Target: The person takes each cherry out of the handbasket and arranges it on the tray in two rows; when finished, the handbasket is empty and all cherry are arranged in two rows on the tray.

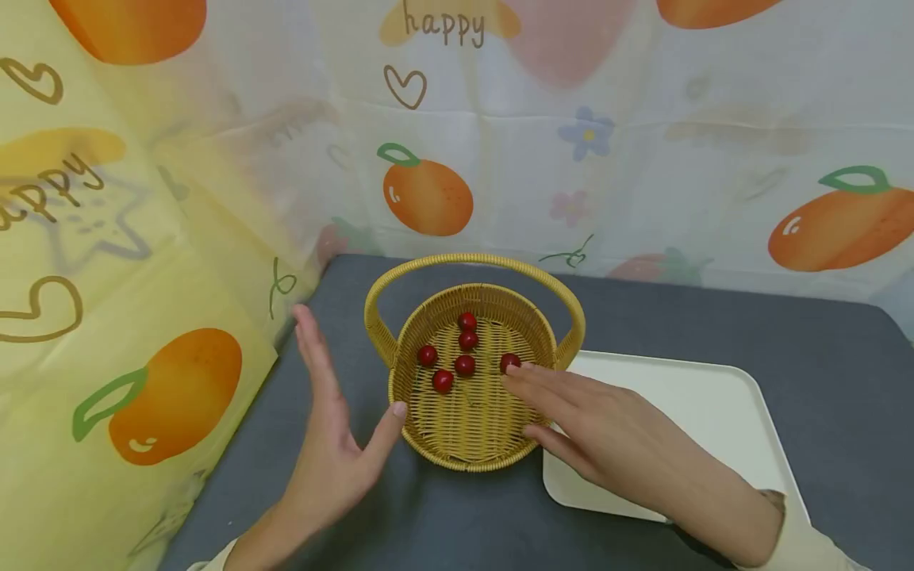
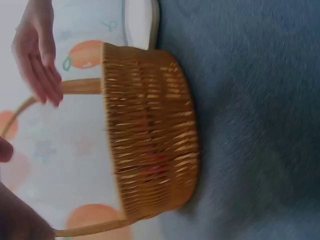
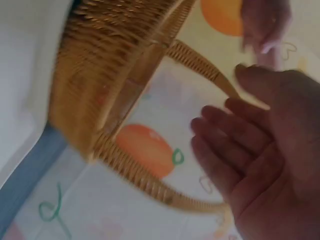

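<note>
A round wicker basket [image 1: 471, 464] with a tall arched handle [image 1: 474, 259] stands upright on the dark table. Several dark red cherry-like balls [image 1: 465, 365] lie on its woven floor. My left hand [image 1: 336, 444] is at the basket's left side, thumb apart from the fingers and its tip at the rim in the head view. Over the right rim reaches my right hand [image 1: 600, 420], fingers extended and holding nothing; its fingertips overlap the rightmost red ball [image 1: 510, 362] in the head view. The right wrist view shows that palm [image 3: 270, 165] beside the handle, above the basket.
Right of the basket lies a white tray [image 1: 685, 412], partly under my right forearm and close to the basket's side. A patterned cloth [image 1: 500, 159] with printed oranges hangs behind the table [image 1: 443, 523] and along its left side.
</note>
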Action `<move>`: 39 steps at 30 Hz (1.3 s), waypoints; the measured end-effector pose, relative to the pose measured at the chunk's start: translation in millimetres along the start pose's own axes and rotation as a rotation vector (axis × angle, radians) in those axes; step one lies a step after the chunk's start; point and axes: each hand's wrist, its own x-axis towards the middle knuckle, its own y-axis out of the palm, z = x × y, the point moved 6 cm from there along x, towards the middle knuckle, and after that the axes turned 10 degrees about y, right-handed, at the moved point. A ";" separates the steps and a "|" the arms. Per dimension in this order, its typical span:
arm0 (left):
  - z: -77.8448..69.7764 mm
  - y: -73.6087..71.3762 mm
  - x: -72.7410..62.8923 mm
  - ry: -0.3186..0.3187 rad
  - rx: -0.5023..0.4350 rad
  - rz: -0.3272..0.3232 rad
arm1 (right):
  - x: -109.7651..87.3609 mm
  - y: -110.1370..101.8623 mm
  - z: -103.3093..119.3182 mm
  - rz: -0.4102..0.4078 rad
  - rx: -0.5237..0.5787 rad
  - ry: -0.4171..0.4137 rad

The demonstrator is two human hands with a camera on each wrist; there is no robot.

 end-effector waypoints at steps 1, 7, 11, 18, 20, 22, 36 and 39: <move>11.9 2.4 -2.2 -0.119 -0.038 0.023 | 8.9 3.3 -0.7 0.008 0.000 0.011; 75.2 26.4 -20.3 -0.590 -0.279 0.152 | 54.1 27.7 -13.5 0.075 -0.060 0.133; 93.5 40.2 -25.2 -0.699 -0.428 0.173 | 69.9 47.9 -24.8 0.154 -0.135 0.212; 101.1 52.5 -27.0 -0.663 -0.559 0.164 | 83.1 77.5 -30.0 0.226 -0.198 0.222; 101.1 54.8 -26.8 -0.650 -0.586 0.158 | 83.7 82.4 -30.3 0.235 -0.202 0.222; 101.4 56.4 -26.9 -0.647 -0.597 0.149 | 83.1 85.3 -30.7 0.233 -0.212 0.217; 101.6 58.7 -28.4 -0.675 -0.598 0.137 | 84.1 91.9 -32.6 0.212 -0.209 0.194; 101.4 57.9 -29.8 -0.682 -0.604 0.142 | 82.4 87.1 -27.7 0.219 -0.206 0.196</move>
